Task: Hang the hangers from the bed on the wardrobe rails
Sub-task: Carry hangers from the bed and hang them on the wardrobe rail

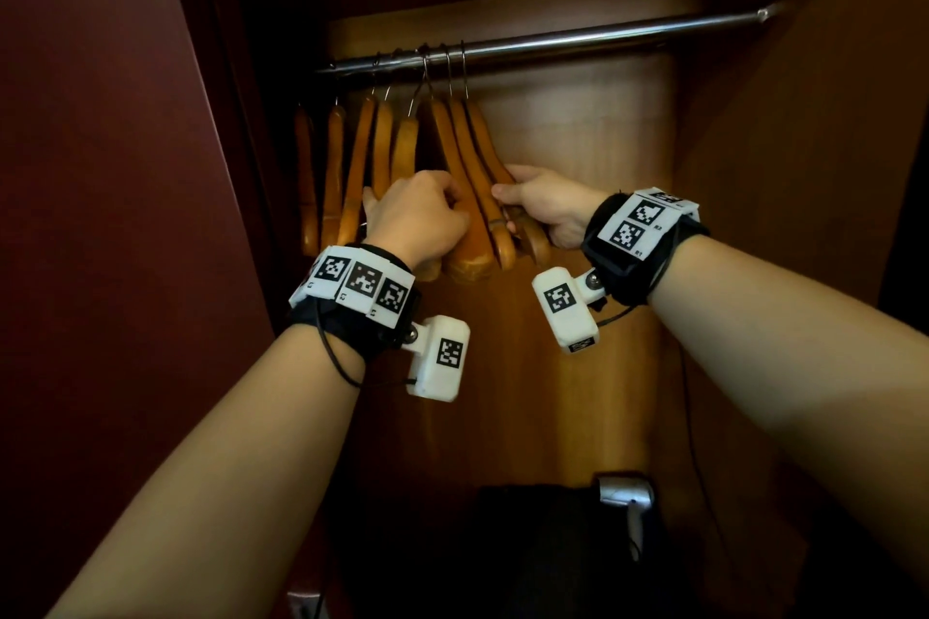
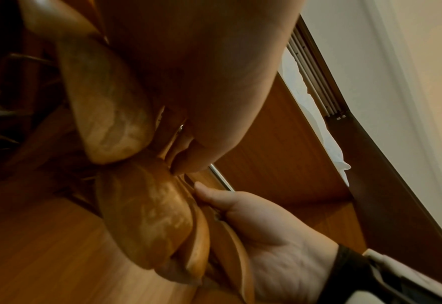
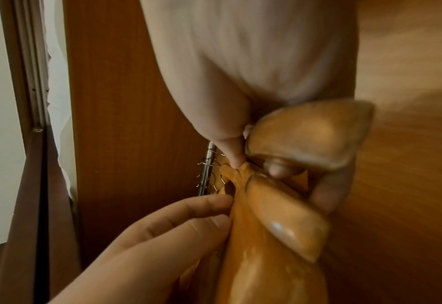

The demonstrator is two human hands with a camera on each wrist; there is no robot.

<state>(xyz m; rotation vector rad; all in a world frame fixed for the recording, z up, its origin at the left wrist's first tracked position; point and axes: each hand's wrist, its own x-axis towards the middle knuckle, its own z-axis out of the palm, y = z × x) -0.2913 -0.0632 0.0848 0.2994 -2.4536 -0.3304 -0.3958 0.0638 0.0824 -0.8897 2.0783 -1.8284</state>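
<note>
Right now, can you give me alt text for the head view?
Both hands, left and right, grasp wooden hangers hooked on a metal wardrobe rail. The hangers crowd its left end.

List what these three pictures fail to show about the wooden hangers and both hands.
- Head view: left hand covers its own fingertips, so its grip is unclear.
- Head view: orange-brown wooden hangers overlap, count uncertain.
- Right wrist view: metal wardrobe rail mostly hidden behind right hand.
- Left wrist view: hooks hidden.
</note>
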